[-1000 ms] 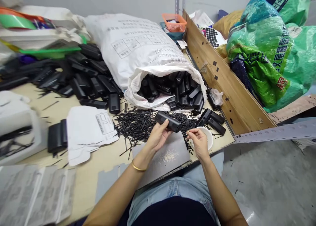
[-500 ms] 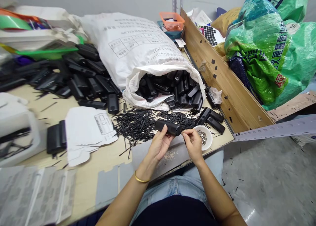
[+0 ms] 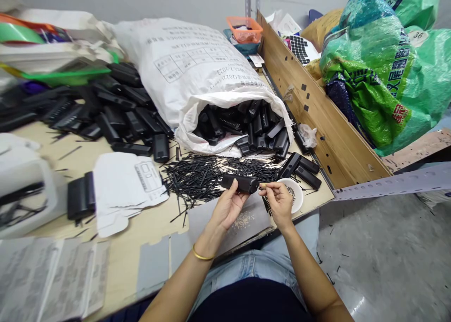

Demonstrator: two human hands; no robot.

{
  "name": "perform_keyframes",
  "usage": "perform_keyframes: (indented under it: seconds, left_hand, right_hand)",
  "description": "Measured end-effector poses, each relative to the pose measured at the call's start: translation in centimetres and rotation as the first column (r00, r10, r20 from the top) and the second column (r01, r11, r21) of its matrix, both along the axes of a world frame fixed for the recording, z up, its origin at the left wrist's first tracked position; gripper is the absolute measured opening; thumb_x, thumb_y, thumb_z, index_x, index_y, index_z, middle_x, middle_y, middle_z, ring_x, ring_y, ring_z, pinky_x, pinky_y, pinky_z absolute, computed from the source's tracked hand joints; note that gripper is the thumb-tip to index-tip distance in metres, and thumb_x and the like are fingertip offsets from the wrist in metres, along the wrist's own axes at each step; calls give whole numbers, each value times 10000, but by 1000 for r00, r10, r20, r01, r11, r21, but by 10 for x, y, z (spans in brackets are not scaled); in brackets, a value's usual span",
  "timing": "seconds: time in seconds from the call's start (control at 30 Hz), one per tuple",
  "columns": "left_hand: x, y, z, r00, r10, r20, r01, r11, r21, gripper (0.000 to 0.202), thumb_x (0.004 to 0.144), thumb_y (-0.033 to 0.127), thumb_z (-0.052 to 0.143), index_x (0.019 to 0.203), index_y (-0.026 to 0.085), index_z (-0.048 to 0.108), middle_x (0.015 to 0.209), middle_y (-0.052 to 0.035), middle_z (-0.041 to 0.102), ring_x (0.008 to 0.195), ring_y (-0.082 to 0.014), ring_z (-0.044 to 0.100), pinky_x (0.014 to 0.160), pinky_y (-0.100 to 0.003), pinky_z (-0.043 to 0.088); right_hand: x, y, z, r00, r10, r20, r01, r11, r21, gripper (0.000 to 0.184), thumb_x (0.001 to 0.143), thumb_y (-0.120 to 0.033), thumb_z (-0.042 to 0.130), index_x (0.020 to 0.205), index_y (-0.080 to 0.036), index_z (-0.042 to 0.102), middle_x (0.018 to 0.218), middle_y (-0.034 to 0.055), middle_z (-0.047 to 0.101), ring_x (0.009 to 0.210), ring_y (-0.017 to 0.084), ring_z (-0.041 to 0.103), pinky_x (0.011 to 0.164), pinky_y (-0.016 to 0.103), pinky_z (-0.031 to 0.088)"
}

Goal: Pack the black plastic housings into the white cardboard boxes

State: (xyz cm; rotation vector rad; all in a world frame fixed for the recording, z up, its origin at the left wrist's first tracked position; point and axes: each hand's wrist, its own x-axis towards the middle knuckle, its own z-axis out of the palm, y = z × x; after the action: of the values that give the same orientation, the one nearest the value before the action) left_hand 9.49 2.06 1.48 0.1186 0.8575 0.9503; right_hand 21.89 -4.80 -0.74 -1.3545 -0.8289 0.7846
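Note:
My left hand (image 3: 229, 209), with a gold bangle at the wrist, is closed around a black plastic casing (image 3: 240, 183). The casing lies sideways over the near edge of a pile of thin black rods (image 3: 193, 176). At its right end, my right hand (image 3: 279, 203) is closed in a pinch, fingertips close to the casing. What it pinches is too small to make out. Thin dark rods show just under those fingers. Partly behind the right hand stands a white bowl (image 3: 299, 201) of small shiny metal pieces. Tan bits (image 3: 244, 220) lie on a grey sheet (image 3: 221, 237) below.
A white woven sack (image 3: 197, 54) full of black casings opens toward me. More casings (image 3: 120, 111) are heaped at the left, by white cards (image 3: 120, 186) and a white container (image 3: 52, 190). A wooden board (image 3: 334, 139) edges the table's right side, with green bags (image 3: 416, 92) beyond.
My right hand has turned slightly and its pinching fingers now point at the casing's end. Thin dark rods now show beneath it. My left hand and the casing have hardly moved.

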Motion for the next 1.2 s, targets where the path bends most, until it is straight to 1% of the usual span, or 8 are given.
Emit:
perform_keyframes:
  seconds: [0.2, 0.3, 0.5, 0.7, 0.87, 0.97, 1.1, 1.2]
  left_hand:
    - [0, -1, 0, 999, 25, 32, -23, 998, -56, 209, 917, 130, 453, 1051, 85, 608, 994, -116, 695, 946, -165, 664, 892, -306, 544]
    - [0, 0, 2, 999, 29, 35, -27, 998, -57, 218, 915, 131, 460, 1073, 84, 603, 1008, -120, 694, 954, -169, 664, 900, -312, 542]
    - [0, -2, 3, 998, 24, 52, -20, 997, -71, 243, 916, 141, 463, 1115, 91, 593, 1020, -119, 693, 966, -166, 660, 914, -311, 535]
    - [1, -6, 4, 997, -15, 74, 20, 998, -58, 207, 925, 148, 441, 1004, 68, 615, 1004, -125, 684, 949, -164, 658, 916, -311, 533]
    - [1, -10, 4, 998, -26, 59, 27, 1000, -15, 189, 904, 142, 489, 1033, 80, 612, 1006, -115, 690, 964, -165, 654, 938, -317, 514]
    - [2, -14, 3, 998, -9, 57, 7, 1000, 31, 205, 876, 126, 536, 1067, 98, 606, 1002, -105, 697, 972, -167, 653, 935, -307, 510]
    - [2, -19, -2, 998, 33, 47, -35, 998, 46, 224, 879, 127, 530, 1091, 106, 598, 980, -100, 703, 959, -165, 658, 922, -300, 510]
    - [1, -21, -6, 998, 49, 49, -52, 997, 48, 240, 877, 127, 534, 1109, 114, 592, 992, -96, 702, 964, -161, 657, 935, -299, 502]
  right_hand:
    - [1, 2, 1, 999, 17, 42, -16, 999, -36, 156, 884, -313, 518, 964, -203, 594, 870, 43, 717, 757, 157, 687, 753, 325, 540]
    - [1, 2, 0, 1000, 14, -1, -14, 999, -36, 132, 873, -308, 533, 935, -202, 581, 878, 46, 710, 750, 157, 673, 747, 333, 530]
    - [-3, 8, -1, 997, -78, -6, 78, 991, 109, 63, 757, -234, 670, 755, -191, 623, 836, 20, 611, 842, 152, 579, 796, 307, 455]
    - [-10, 13, -10, 986, -32, -161, 56, 988, 145, 73, 700, -195, 721, 703, -195, 647, 804, -7, 529, 798, 127, 529, 763, 283, 413]
    - [-13, 13, -17, 967, -42, -250, 74, 990, 122, 94, 693, -213, 723, 698, -190, 632, 791, -7, 546, 795, 135, 546, 769, 296, 431]
    - [-16, 9, -19, 980, -92, -175, 116, 984, 136, 81, 717, -224, 704, 702, -195, 630, 784, 2, 579, 782, 145, 564, 761, 315, 452]
    - [-20, 4, -23, 983, -164, 78, 148, 972, 183, 31, 779, -213, 650, 759, -218, 674, 827, 28, 635, 830, 167, 587, 799, 352, 461]
    - [-22, 2, -26, 990, -135, 46, 128, 984, 127, 62, 795, -256, 633, 787, -210, 674, 837, 39, 647, 837, 174, 601, 804, 361, 476]
